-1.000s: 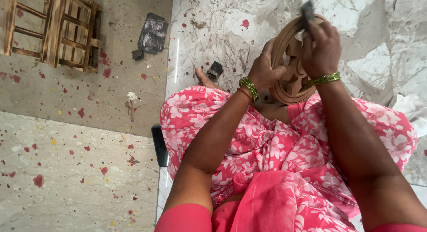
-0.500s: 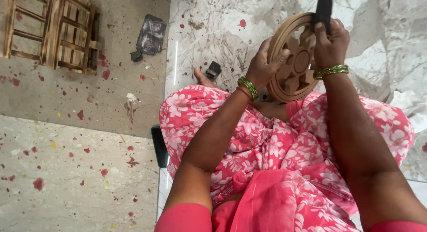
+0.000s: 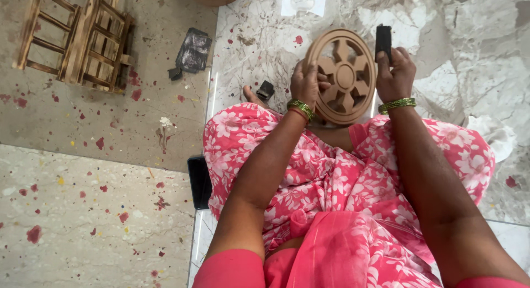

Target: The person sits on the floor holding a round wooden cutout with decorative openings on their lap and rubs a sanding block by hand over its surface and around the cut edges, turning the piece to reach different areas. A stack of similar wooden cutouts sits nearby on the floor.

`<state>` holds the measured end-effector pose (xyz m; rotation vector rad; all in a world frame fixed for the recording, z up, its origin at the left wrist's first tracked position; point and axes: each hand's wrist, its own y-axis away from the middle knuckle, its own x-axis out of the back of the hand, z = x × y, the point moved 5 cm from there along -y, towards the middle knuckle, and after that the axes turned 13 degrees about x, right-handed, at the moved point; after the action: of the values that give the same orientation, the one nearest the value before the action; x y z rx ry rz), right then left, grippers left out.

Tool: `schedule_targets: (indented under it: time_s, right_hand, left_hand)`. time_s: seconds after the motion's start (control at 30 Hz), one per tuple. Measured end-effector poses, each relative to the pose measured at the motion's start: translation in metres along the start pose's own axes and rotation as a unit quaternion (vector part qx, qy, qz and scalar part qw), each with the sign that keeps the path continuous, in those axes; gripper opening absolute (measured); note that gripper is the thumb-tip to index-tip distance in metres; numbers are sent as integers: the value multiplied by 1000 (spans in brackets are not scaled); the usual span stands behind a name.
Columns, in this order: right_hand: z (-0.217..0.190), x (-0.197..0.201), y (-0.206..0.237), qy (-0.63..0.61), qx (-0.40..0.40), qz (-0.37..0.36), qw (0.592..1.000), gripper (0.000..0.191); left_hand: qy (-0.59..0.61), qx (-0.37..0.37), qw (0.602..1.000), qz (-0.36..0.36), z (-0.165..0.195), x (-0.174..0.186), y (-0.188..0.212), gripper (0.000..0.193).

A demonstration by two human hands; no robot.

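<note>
A round wooden wheel (image 3: 343,75) with cut-out spokes stands on edge against my pink flowered lap. My left hand (image 3: 307,84) grips its left rim, fingers hooked through a cut-out. My right hand (image 3: 394,74) is at the wheel's right rim and holds a small dark block (image 3: 383,41) upright, pressed against the edge. Both wrists wear green bangles.
A wooden slatted rack (image 3: 77,40) lies at the top left on the speckled floor. A crumpled dark sheet (image 3: 191,52) lies near it, a small dark block (image 3: 265,90) by my foot, a black phone (image 3: 199,181) beside my knee, white cloth (image 3: 491,136) at right.
The wheel has turned from edge-on to face me, showing its spokes. My right hand with the dark block moved from the top of the rim to the right side.
</note>
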<state>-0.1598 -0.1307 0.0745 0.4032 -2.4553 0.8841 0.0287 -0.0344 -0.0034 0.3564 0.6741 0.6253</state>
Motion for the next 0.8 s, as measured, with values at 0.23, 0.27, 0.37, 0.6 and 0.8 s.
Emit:
schedule_targets:
  time_s: [0.23, 0.27, 0.37, 0.6, 0.8]
  right_hand:
    - [-22, -10, 1, 53, 59, -62, 995, 15]
    - [-27, -12, 3, 50, 91, -70, 992, 17]
    - [-37, -15, 12, 26, 119, -109, 987, 19]
    - [-41, -20, 23, 48, 50, -193, 979, 17]
    - [-47, -20, 38, 45, 71, -161, 983, 20]
  left_hand:
    - [-37, 24, 997, 64, 7, -1, 11, 39]
    - [-75, 47, 992, 86, 4, -4, 15, 39]
    - [-119, 29, 990, 65, 2, -21, 25, 37]
    - [-92, 35, 995, 14, -13, -35, 32, 38]
    - [-27, 42, 998, 39, -32, -31, 41, 40]
